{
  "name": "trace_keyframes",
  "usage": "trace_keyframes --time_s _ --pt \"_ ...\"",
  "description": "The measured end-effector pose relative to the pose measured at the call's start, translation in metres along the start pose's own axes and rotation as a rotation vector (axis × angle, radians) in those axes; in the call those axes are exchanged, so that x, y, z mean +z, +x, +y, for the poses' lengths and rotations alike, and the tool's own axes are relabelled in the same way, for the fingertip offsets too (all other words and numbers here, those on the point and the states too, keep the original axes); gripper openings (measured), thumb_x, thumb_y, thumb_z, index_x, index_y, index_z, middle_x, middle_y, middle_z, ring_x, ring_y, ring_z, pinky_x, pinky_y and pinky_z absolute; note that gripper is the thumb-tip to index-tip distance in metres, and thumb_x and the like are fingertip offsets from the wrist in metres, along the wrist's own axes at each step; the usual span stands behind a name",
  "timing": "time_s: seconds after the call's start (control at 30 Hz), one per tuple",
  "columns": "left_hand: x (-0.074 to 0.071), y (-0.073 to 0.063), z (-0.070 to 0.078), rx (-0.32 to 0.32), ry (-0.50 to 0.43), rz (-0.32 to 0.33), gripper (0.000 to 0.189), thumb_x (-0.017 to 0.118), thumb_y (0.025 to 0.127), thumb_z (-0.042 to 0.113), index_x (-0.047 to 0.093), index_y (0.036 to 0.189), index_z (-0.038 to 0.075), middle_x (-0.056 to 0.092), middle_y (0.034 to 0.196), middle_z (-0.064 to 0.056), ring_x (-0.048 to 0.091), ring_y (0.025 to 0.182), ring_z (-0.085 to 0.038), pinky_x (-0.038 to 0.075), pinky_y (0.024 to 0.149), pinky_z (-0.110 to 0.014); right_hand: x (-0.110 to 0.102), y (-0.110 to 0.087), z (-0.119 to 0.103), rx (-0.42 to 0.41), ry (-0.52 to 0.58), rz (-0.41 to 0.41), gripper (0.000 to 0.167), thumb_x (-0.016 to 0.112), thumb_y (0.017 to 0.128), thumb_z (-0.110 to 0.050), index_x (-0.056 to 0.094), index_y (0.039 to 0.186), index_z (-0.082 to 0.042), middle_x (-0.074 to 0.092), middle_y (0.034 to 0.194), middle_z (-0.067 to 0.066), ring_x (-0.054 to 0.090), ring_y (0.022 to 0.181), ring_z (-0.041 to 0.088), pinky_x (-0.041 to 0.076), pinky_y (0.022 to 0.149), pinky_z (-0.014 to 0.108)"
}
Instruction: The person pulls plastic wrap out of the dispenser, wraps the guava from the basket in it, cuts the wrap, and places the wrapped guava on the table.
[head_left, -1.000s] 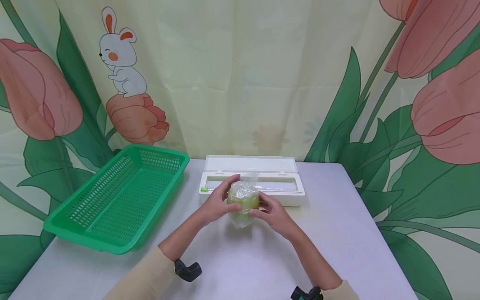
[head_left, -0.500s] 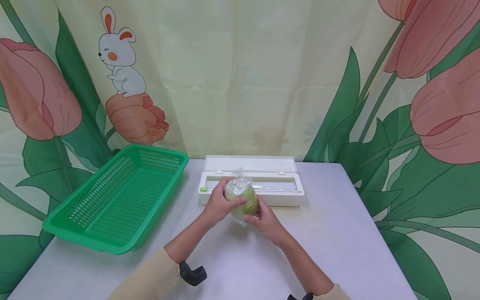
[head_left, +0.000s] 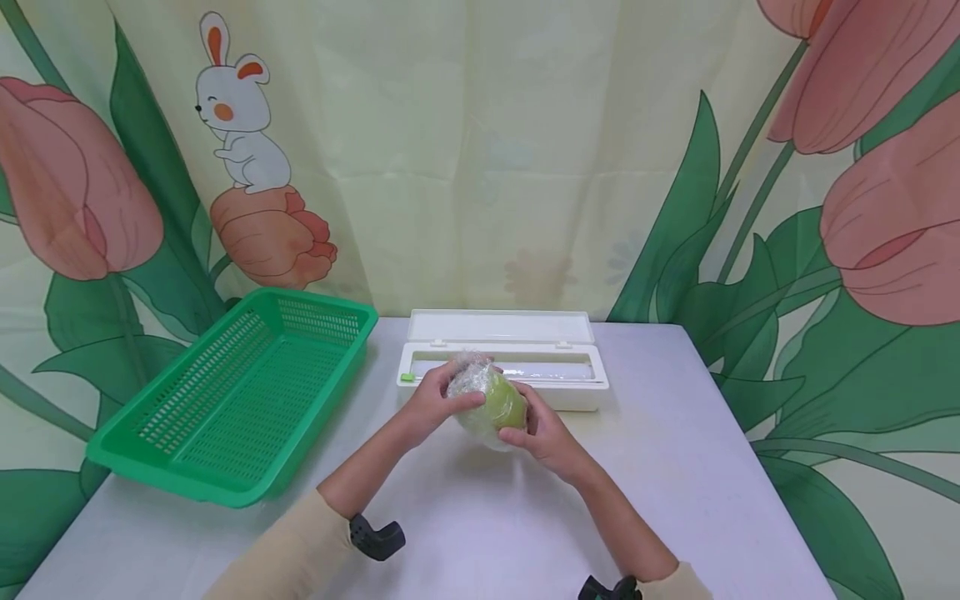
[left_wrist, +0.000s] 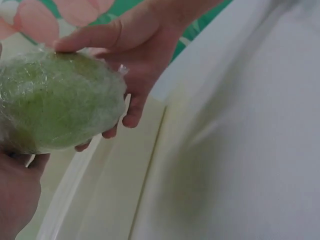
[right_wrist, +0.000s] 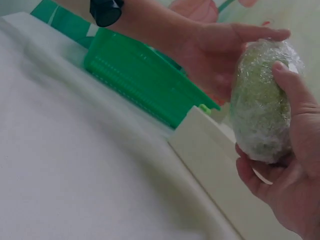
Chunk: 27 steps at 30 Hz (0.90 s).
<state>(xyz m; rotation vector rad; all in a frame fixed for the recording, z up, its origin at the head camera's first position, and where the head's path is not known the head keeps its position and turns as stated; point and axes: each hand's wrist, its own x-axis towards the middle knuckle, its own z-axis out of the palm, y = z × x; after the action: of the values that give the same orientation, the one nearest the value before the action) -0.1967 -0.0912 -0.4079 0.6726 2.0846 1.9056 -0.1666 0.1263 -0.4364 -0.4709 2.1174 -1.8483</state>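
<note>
Between both hands, above the table, is an oval green fruit [head_left: 498,404] wrapped in crinkled clear plastic film [head_left: 468,383]. My left hand [head_left: 430,404] grips its left side, thumb across the front and fingers behind. On the other side, my right hand [head_left: 553,440] holds the fruit's lower right, with the thumb in front. In the left wrist view the wrapped fruit [left_wrist: 60,102] lies nearly level, and the right hand [left_wrist: 142,47] is beyond it. The right wrist view shows the film bunched over the fruit [right_wrist: 262,107], with the right thumb pressed on it.
Just behind the hands stands a white cling film dispenser [head_left: 525,400], its lid [head_left: 501,327] raised and a film roll [head_left: 558,371] inside. A green slotted basket [head_left: 232,492] sits at the left on the white-covered table [head_left: 675,467]. A tulip-printed curtain [head_left: 480,167] hangs behind.
Both hands have turned the wrapped fruit: its loose film end, earlier at the top, now points to the upper left, and more smooth green surface faces right. Dispenser and basket have not moved.
</note>
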Motion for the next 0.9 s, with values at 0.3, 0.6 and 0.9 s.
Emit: trace_keyframes --time_s 0.3,0.6,0.9 --pt "0.007 0.002 0.003 0.176 -0.005 0.064 0.037 0.052 0.098 0.018 0.054 0.135 0.010 0.059 0.134 -0.010 0.058 0.114 -0.016 0.055 0.083 -0.025 -0.003 0.002 0.001 -0.036 -0.014 0.048 0.055 0.057 0.096 -0.024 0.038 0.143 -0.005 0.048 0.136 0.021 0.054 0.115 0.019 0.050 0.093 0.020" --pt "0.019 -0.001 0.005 0.314 0.185 0.151 0.032 0.039 0.102 0.010 0.059 0.128 0.010 0.061 0.132 -0.008 0.059 0.115 -0.024 0.054 0.090 -0.030 -0.001 0.001 -0.004 -0.010 0.151 -0.020 0.052 0.051 0.099 -0.026 0.034 0.142 -0.004 0.047 0.124 0.016 0.061 0.101 0.021 0.058 0.084 0.037" --pt "0.020 0.000 0.006 0.291 0.110 0.204 0.035 0.036 0.097 0.002 0.067 0.110 0.008 0.067 0.120 -0.008 0.061 0.117 -0.021 0.049 0.098 -0.027 -0.005 0.000 -0.005 -0.035 -0.080 0.064 0.058 0.065 0.091 -0.023 0.041 0.143 -0.020 0.047 0.136 0.011 0.048 0.115 0.023 0.049 0.092 0.032"
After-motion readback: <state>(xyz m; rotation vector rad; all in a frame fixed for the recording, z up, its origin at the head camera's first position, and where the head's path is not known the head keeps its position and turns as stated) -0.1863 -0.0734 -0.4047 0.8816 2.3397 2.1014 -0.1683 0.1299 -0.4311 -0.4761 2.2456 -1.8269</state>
